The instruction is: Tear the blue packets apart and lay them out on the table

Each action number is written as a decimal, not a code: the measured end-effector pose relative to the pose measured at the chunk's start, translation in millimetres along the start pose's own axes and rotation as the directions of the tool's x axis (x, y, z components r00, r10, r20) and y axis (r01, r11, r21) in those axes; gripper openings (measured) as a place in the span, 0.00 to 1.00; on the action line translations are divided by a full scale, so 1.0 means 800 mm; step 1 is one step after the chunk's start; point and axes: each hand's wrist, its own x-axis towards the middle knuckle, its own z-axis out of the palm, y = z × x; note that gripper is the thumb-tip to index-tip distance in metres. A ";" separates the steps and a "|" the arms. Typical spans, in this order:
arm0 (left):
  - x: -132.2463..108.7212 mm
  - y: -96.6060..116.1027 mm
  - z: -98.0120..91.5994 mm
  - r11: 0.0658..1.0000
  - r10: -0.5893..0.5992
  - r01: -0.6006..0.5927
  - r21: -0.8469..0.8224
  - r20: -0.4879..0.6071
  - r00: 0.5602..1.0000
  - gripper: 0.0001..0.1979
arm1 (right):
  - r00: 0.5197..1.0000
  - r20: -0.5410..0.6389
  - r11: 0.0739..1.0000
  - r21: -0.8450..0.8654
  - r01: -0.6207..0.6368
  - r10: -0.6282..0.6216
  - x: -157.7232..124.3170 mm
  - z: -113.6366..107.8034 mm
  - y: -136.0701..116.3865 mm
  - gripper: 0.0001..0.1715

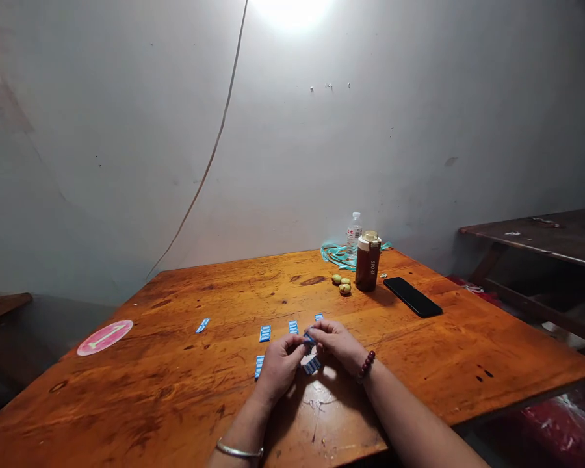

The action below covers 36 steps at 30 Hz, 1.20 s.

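Silver bangle [238,452] on a bare wrist, below fingers closed on a small blue piece [309,338]

Left hand [279,364] and right hand [340,344] meet, thumbs and fingertips pinched together on the blue piece, which sits between them. Fingers cover much of it, so its full outline and markings cannot be made out. Round, dark red beads form a bracelet [367,366] on the right wrist.

Just below the grip is a striped blue-and-white piece [312,365]; whether it lies flat is hard to tell. Another striped strip [259,366] is partly hidden by the left hand. Beyond the fingers lie more small rectangles [264,333], and a slim one [203,325] rests farther left.

All are on a glossy, knotted wooden table [166,370], its near edge partly cut off. Farther out are a smooth black phone [413,297], a brown cylindrical flask [367,266] lettered SPORT, rounded yellow-green fruits [345,288], and a clear plastic bottle [353,235], partly behind the flask. Turquoise straps [338,258] curl around its base. At left, a flat pink oval [105,337] bears a pale figure.
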 end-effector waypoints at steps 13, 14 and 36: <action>0.008 -0.005 -0.005 0.955 -0.181 0.130 -0.268 -0.175 0.968 0.13 | 0.991 0.125 0.602 -0.788 0.131 -0.052 -0.014 -0.002 0.006 0.04; 0.009 -0.006 -0.005 0.945 -0.210 0.156 -0.289 -0.169 0.963 0.13 | 0.987 0.140 0.655 -0.740 0.155 -0.076 -0.013 0.000 0.005 0.02; 0.008 -0.011 -0.008 0.943 -0.213 0.230 -0.238 0.096 0.972 0.15 | 0.916 0.067 0.758 -0.539 0.367 -0.396 -0.008 0.006 -0.001 0.05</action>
